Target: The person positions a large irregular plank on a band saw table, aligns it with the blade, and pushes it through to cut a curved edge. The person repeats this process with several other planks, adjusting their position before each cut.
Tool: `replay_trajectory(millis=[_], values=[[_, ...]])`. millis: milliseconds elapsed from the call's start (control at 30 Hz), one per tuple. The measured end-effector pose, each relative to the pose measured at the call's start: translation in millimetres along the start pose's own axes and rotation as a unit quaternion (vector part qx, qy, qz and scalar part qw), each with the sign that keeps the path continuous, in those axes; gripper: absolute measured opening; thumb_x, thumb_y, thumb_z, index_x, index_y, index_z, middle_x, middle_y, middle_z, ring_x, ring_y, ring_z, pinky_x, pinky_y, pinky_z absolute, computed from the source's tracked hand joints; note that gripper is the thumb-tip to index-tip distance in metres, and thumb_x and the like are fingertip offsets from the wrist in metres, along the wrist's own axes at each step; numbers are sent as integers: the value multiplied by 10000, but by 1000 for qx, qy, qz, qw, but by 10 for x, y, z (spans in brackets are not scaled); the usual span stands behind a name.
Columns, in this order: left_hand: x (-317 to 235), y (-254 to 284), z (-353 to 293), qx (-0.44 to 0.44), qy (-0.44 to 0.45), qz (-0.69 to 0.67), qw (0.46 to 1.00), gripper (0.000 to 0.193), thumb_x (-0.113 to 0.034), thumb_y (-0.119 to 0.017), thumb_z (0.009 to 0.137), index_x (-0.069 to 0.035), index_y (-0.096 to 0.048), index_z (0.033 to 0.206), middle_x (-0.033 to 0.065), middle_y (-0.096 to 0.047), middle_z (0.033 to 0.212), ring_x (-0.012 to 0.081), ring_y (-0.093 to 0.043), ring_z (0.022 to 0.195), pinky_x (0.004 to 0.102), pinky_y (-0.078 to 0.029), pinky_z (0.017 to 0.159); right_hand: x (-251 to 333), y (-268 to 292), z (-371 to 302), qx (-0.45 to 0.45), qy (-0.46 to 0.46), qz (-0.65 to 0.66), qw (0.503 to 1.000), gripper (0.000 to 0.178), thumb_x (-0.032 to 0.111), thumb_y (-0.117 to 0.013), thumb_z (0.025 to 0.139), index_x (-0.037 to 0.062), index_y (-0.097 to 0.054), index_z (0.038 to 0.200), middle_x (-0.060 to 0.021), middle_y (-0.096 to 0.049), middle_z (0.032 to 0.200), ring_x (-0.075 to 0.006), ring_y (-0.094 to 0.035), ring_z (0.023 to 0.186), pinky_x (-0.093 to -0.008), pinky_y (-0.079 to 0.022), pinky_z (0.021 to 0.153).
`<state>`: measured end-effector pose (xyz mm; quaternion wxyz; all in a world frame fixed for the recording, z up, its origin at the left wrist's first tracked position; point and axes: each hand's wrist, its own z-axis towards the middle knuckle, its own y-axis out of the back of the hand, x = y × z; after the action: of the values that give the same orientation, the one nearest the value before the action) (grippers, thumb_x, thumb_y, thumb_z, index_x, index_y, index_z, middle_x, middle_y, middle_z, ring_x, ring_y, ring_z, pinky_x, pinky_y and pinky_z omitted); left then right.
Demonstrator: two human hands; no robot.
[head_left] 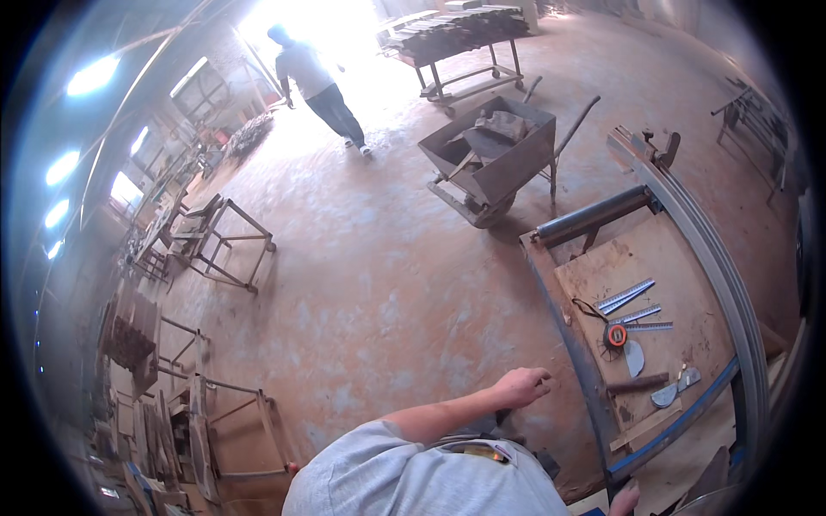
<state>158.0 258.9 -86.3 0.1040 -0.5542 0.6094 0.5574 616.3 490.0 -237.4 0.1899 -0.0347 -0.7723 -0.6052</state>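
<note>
My left hand (523,387) hangs in the air over the floor, left of a worktable. Its fingers are loosely bent and nothing shows in them. My right hand (625,500) is low at the table's near end, cut off by the lower edge, its fingers mostly hidden. On the table's wooden board (688,258) lie several silvery rulers (625,297) and an orange-and-black tape measure (615,336) with a dark strap. Nearer are a rounded grey metal plate (634,359), another rounded metal piece (664,396), a dark stick (637,383) and a pale wood strip (645,427).
A long metal rail (718,249) runs along the table's right side, and a roller (594,213) spans its far end. Beyond stands a metal wheelbarrow (490,159) holding scraps. A loaded trolley (465,39), metal frames (228,245) at left and a walking person (314,86) are farther off.
</note>
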Motion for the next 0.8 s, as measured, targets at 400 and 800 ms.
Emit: replay_trajectory(millis=[400, 800], values=[[185, 20, -305, -32, 33, -5, 999, 431, -336, -587, 917, -39, -594, 1231, 184, -698, 1044, 360, -657, 991, 424, -517, 865, 199, 200, 10, 82, -19, -25, 996, 482, 428, -437, 976, 14, -648, 1107, -309, -626, 1091, -474, -583, 1043, -501, -449, 912], [397, 42, -466, -56, 38, -31, 997, 425, -319, -600, 891, -25, -604, 1197, 194, -694, 1038, 370, -653, 987, 444, -515, 871, 73, -40, 47, -25, 66, -63, 996, 571, 458, -438, 964, -60, -680, 945, -323, -651, 925, -505, -609, 912, -546, -470, 839]])
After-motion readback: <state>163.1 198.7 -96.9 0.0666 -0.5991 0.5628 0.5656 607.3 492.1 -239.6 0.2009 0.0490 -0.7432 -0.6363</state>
